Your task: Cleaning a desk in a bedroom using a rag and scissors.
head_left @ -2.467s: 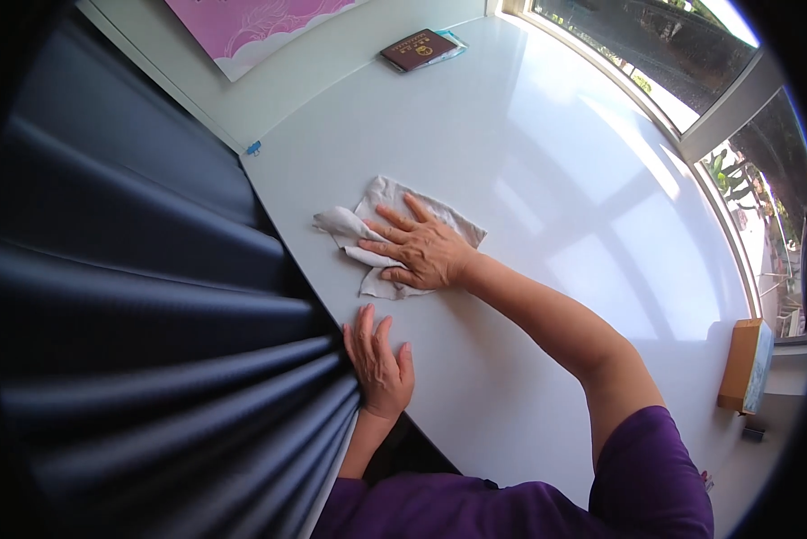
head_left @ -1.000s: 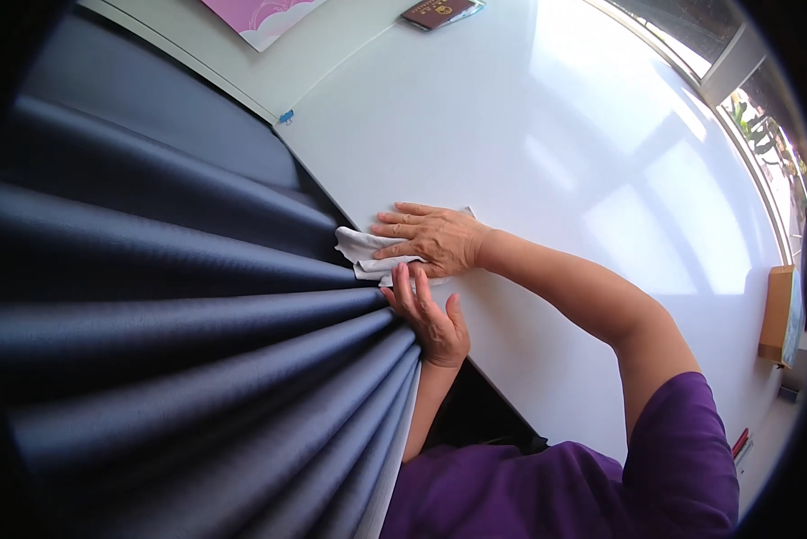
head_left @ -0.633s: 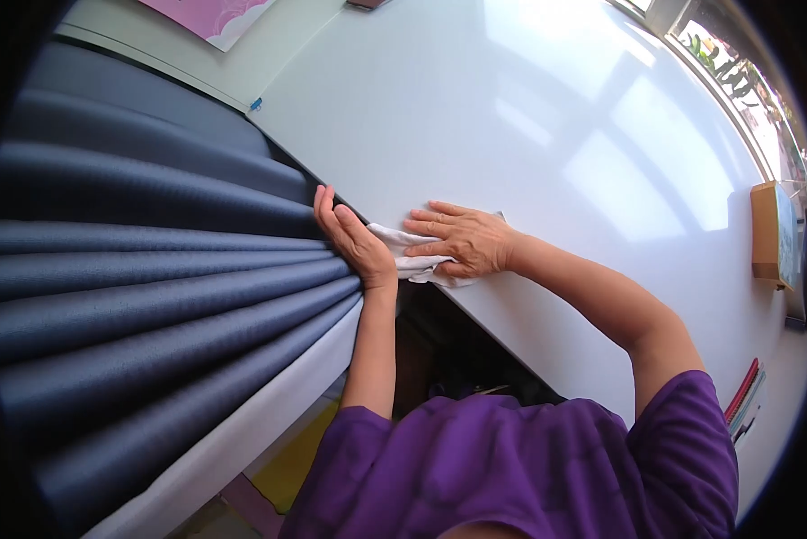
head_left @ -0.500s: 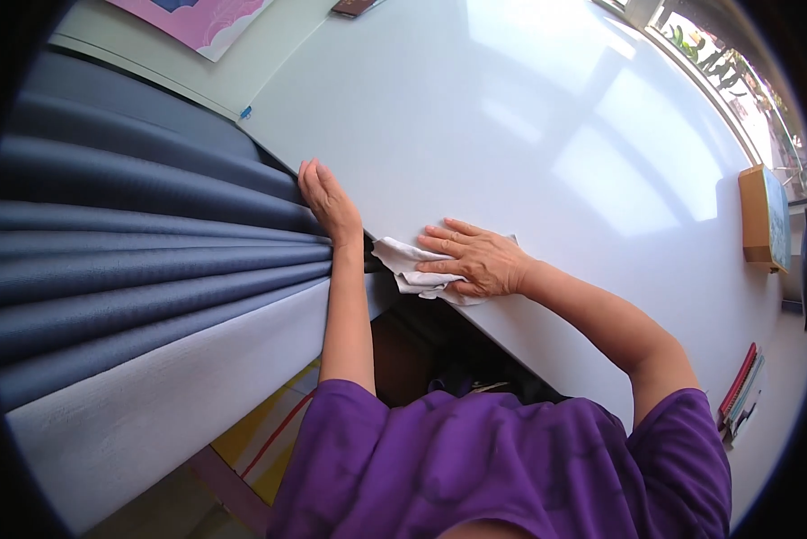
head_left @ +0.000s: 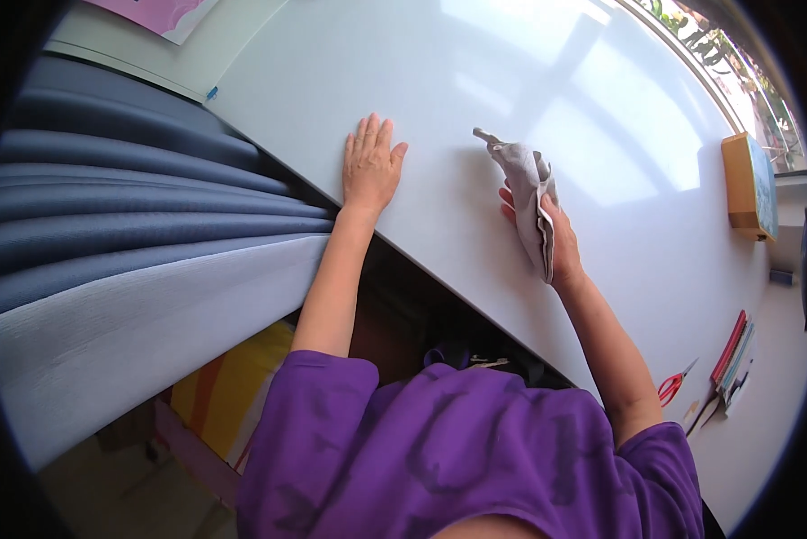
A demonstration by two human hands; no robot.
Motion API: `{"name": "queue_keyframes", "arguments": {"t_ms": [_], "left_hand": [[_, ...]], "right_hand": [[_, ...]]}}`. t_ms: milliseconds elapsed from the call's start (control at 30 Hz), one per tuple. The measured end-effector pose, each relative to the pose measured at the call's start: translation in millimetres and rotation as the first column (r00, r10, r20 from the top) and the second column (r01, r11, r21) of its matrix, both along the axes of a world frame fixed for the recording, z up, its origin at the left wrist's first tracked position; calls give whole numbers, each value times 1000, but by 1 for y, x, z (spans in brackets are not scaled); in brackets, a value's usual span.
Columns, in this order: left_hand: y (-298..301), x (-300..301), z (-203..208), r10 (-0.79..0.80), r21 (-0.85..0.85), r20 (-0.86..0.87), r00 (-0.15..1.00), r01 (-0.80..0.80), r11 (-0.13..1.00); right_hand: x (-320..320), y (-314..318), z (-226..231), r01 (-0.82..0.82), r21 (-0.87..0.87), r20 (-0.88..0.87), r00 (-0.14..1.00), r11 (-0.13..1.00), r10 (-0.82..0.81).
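A pale grey cloth [head_left: 527, 189], bunched and folded, is gripped in my right hand [head_left: 561, 238] just above the white tabletop [head_left: 448, 234]. My thumb lies along the cloth's near side, and some fingertips show past its left edge. The cloth's upper end sticks out toward the far left. My left hand [head_left: 372, 166] rests flat on the tabletop close to its left edge, fingers spread and holding nothing.
Left of the table hangs a dark blue curtain [head_left: 134, 166] above a pale padded edge [head_left: 170, 314]. On the right stand a wooden box [head_left: 741, 189], red-handled scissors [head_left: 671, 386] and several upright books or folders [head_left: 731, 359]. A window [head_left: 736, 72] is at the far right.
My right hand has lifted the cloth off the table edge, moving it farther out and to the right. My left hand has shifted from the table's edge onto its top.
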State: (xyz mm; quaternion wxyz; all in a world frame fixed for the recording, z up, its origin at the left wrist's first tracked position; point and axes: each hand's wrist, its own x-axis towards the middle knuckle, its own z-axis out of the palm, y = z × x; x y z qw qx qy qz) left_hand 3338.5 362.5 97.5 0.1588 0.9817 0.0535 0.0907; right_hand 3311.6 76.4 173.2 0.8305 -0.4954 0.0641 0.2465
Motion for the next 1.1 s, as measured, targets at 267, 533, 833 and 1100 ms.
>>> {"name": "queue_keyframes", "arguments": {"t_ms": [267, 533, 833, 1100], "left_hand": [[-76, -75, 43, -156, -272, 3, 988, 151, 950], [-165, -100, 82, -103, -998, -61, 993, -59, 27], [-193, -79, 105, -303, -799, -255, 918, -377, -469], [-144, -104, 102, 53, -847, -167, 985, -116, -519]], "right_hand": [[-3, -23, 16, 66, 369, -162, 987, 927, -6], [-18, -36, 31, 21, 393, -104, 994, 919, 22], [-29, -55, 35, 49, 420, -182, 983, 906, 31], [-54, -70, 31, 39, 531, -201, 976, 847, 81]]}}
